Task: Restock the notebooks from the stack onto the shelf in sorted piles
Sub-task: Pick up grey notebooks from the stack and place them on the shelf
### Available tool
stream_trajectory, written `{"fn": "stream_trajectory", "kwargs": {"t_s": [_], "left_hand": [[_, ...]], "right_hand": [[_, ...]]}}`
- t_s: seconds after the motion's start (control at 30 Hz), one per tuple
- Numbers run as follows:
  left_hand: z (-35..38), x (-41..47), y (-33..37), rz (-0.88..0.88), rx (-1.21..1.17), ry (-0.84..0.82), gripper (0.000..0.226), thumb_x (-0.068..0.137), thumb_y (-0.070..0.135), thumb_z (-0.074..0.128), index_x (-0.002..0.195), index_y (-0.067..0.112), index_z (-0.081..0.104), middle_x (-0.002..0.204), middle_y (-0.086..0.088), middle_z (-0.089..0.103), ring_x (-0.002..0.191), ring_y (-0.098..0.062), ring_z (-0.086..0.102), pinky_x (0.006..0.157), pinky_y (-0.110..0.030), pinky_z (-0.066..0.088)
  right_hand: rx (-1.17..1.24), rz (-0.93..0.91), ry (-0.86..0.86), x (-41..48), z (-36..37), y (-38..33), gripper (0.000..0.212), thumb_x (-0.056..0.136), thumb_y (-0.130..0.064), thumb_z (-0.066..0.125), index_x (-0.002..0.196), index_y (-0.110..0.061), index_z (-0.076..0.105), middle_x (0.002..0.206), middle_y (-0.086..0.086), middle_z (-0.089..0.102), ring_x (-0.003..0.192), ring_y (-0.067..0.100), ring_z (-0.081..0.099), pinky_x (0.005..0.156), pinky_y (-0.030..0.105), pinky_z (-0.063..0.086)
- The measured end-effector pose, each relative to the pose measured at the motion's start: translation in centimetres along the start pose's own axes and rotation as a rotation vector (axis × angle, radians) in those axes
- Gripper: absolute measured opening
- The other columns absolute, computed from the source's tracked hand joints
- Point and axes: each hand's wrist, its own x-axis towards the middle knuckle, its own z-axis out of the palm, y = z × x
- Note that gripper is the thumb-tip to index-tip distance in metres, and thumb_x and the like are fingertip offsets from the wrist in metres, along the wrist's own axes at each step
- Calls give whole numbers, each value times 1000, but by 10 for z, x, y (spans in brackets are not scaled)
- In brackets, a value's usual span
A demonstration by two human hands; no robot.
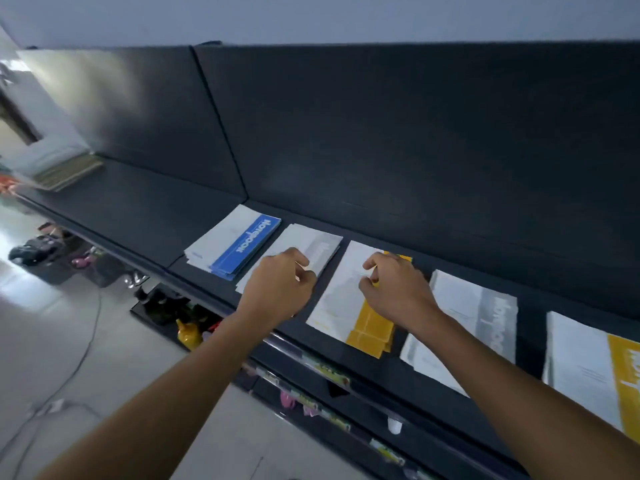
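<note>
Several notebook piles lie in a row on the dark shelf (138, 216). From the left they are a blue-banded pile (242, 244), a grey-banded pile (311, 244), a yellow-banded pile (367, 323), another grey-banded pile (485, 313) and another yellow-banded pile (588, 368). My left hand (280, 285) sits on the first grey pile, its curled fingers and thumb pinching the pile's right edge. My right hand (391, 285) is over the middle yellow pile, thumb and curled fingers pinching the top notebook. A blurred stack of notebooks (65, 171) rests far left on the shelf.
A tall dark back panel (415, 133) rises behind the shelf. Lower shelves (311, 372) with price strips and small goods jut out below the front edge. On the floor to the left are a cable (86, 348) and dark bags (34, 251).
</note>
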Motion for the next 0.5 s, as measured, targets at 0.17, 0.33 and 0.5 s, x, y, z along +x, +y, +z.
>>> {"fn": "stream_trajectory", "kwargs": {"t_s": [0.17,0.33,0.5], "left_hand": [[-61,7,-93,-115,-40,88,26,87,33,51,107,29,66,94,15,68,76,-6,64,71,-28,56],[-116,19,-186,-140,-8,160,27,86,33,54,108,25,67,81,17,66,83,-17,66,78,-35,57],[-168,37,-291,-142,53,204,27,88,37,52,106,23,65,87,11,67,80,-13,64,72,-34,57]], "right_hand": [[-19,-158,-89,39,51,-108,30,96,-32,53,125,-23,58,116,-4,62,104,20,59,85,37,52],[-33,-260,-143,72,109,-212,27,96,-29,53,122,-22,59,114,-5,61,104,20,59,88,40,52],[-32,-345,-146,103,165,-315,26,94,-32,53,118,-25,59,107,-7,61,101,20,58,85,39,51]]}}
